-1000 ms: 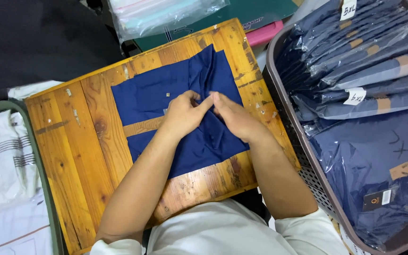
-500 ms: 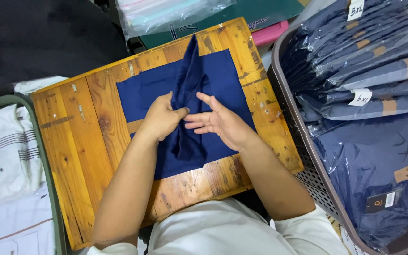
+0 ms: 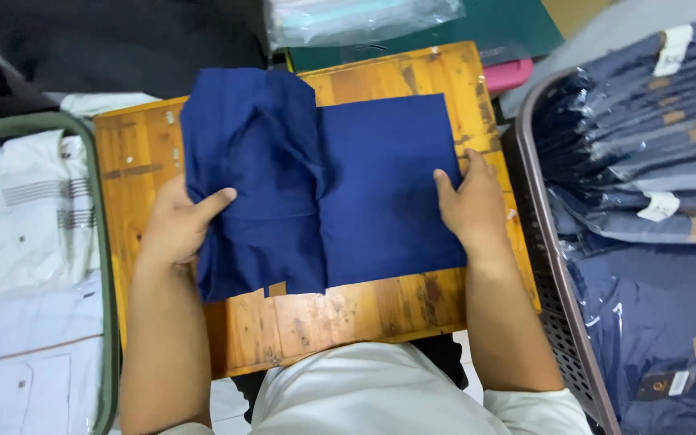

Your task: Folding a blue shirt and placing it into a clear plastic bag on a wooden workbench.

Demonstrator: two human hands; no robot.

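Left hand (image 3: 177, 227) pinches a navy garment's (image 3: 324, 185) folded edge; right hand (image 3: 470, 205) presses flat, fingers spread, on it. A basket (image 3: 553, 266) holds bagged navy shirts (image 3: 646, 145).

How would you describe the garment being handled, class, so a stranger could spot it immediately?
Find the wooden board at the centre. On it lies a dark blue garment, left hand gripping its edge, right hand pressing the other. Unlike the blue shirts in the basket, it is unbagged.

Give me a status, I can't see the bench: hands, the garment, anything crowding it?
Left hand grips the navy garment's bunched left fold. Right hand flat on its right edge. Garment lies on wooden board. Basket of bagged shirts close right.
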